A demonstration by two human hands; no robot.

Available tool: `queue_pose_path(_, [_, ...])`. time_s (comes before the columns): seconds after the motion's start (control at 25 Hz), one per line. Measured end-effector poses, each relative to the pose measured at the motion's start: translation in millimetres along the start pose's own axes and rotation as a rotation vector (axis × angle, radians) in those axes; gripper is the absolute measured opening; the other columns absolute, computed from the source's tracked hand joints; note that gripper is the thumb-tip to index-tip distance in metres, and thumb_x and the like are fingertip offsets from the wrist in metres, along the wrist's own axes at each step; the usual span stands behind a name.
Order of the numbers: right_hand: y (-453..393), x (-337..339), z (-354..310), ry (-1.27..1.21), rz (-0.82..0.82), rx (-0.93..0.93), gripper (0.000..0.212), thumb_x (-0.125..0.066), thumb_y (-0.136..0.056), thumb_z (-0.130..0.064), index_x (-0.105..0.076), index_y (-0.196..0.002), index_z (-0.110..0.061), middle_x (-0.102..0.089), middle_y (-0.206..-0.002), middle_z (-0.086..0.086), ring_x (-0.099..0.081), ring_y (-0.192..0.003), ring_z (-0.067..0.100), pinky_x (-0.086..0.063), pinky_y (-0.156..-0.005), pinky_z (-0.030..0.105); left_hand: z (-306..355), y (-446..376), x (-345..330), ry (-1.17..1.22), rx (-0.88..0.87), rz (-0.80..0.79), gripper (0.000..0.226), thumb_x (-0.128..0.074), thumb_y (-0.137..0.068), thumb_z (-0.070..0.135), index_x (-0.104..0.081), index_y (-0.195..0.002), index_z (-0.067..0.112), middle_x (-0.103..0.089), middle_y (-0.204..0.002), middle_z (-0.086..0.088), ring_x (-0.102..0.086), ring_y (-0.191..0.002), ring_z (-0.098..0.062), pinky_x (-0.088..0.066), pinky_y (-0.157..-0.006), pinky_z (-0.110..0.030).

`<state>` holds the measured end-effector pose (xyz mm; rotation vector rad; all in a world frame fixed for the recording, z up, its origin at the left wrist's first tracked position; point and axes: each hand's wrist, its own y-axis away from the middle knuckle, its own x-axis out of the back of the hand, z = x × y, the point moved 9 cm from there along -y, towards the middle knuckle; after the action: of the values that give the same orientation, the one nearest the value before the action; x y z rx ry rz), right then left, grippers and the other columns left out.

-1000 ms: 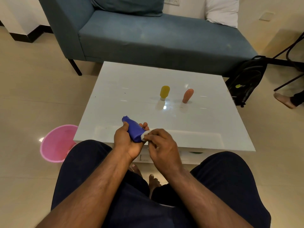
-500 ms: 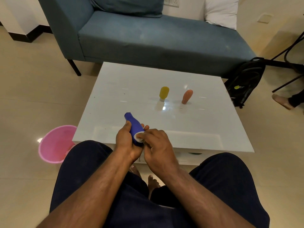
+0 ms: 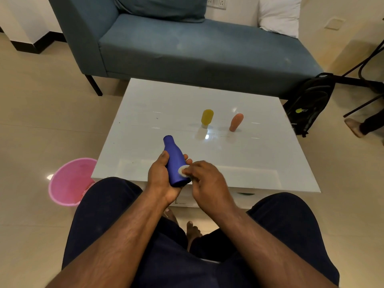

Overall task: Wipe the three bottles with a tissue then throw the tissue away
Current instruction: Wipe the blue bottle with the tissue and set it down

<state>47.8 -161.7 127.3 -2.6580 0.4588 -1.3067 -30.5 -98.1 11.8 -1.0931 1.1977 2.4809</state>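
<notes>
My left hand [image 3: 161,179] grips a blue bottle [image 3: 174,161] by its lower body, neck pointing up and away over the near edge of the white table [image 3: 145,113]. My right hand [image 3: 204,181] pinches a small white tissue [image 3: 182,170] and presses it against the bottle's right side near the base. A yellow bottle [image 3: 207,117] and an orange bottle [image 3: 236,122] stand side by side in the middle of the table, beyond both hands.
A pink bin [image 3: 69,181] sits on the floor left of the table, beside my left knee. A blue sofa [image 3: 187,44] stands behind the table. A black backpack [image 3: 309,102] leans at the right, with another person's foot [image 3: 353,126] past it.
The blue bottle has tilted more upright in my left hand, and my right hand has slid the tissue down its side toward the base.
</notes>
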Motion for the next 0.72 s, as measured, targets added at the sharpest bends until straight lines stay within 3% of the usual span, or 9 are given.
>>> queue_pose_path(0.08, [-4,5,10,-0.019,0.03,-0.087,0.02,-0.058,-0.088,-0.003,-0.071,-0.101,-0.01,-0.066,-0.094,0.003,-0.059,-0.087,0.016,-0.051,-0.081,0.033,0,0,0,-0.016,-0.012,-0.006,0.041,-0.049,-0.103,0.041,-0.061,-0.125,0.009,-0.078,-0.097,-0.015,-0.075,-0.083,-0.028,-0.062,-0.069,-0.04])
queue_pose_path(0.2, [10,-6,-23,0.021,0.02,0.09,0.028,-0.058,-0.077,0.002,-0.072,-0.098,-0.011,-0.068,-0.095,0.003,-0.06,-0.09,0.02,-0.051,-0.081,0.028,5,-4,1,-0.043,-0.035,0.001,0.044,-0.049,-0.103,0.043,-0.061,-0.128,0.01,-0.078,-0.1,-0.014,-0.072,-0.081,-0.025,-0.06,-0.07,-0.037])
queue_pose_path(0.28, [13,-7,-26,0.04,0.003,0.152,0.029,-0.058,-0.073,0.003,-0.073,-0.095,-0.01,-0.068,-0.094,0.005,-0.061,-0.089,0.024,-0.053,-0.079,0.033,5,-5,0,-0.062,-0.04,-0.003,0.045,-0.049,-0.103,0.044,-0.06,-0.131,0.01,-0.077,-0.104,-0.014,-0.07,-0.082,-0.026,-0.06,-0.071,-0.038])
queue_pose_path(0.4, [-6,-3,4,-0.045,0.002,-0.052,0.024,-0.057,-0.083,0.003,-0.072,-0.098,-0.008,-0.067,-0.098,0.006,-0.061,-0.093,0.021,-0.051,-0.083,0.037,-3,-2,-1,-0.056,-0.006,-0.021,0.045,-0.05,-0.102,0.044,-0.06,-0.131,0.012,-0.077,-0.105,-0.014,-0.074,-0.083,-0.027,-0.061,-0.069,-0.04])
queue_pose_path(0.48, [-8,-4,1,-0.053,0.014,-0.075,0.022,-0.057,-0.085,0.0,-0.072,-0.099,-0.009,-0.066,-0.1,0.005,-0.061,-0.095,0.019,-0.051,-0.086,0.032,-4,-2,-1,-0.03,0.015,-0.03,0.047,-0.051,-0.101,0.045,-0.06,-0.133,0.011,-0.076,-0.106,-0.015,-0.074,-0.084,-0.027,-0.061,-0.07,-0.039])
queue_pose_path(0.6, [11,-9,-21,0.024,0.028,0.081,0.027,-0.057,-0.077,-0.001,-0.071,-0.098,-0.012,-0.067,-0.1,0.003,-0.059,-0.096,0.017,-0.047,-0.087,0.022,3,-4,-1,-0.084,-0.018,-0.025,0.049,-0.049,-0.102,0.047,-0.059,-0.134,0.012,-0.077,-0.109,-0.014,-0.074,-0.078,-0.025,-0.061,-0.066,-0.036])
queue_pose_path(0.72, [1,0,-2,-0.133,0.053,-0.042,0.026,-0.058,-0.082,0.0,-0.073,-0.096,-0.015,-0.066,-0.099,-0.003,-0.059,-0.096,0.005,-0.046,-0.087,0.016,-2,-2,-4,-0.086,0.008,-0.039,0.048,-0.05,-0.101,0.046,-0.061,-0.132,0.011,-0.076,-0.108,-0.014,-0.074,-0.083,-0.026,-0.062,-0.072,-0.039])
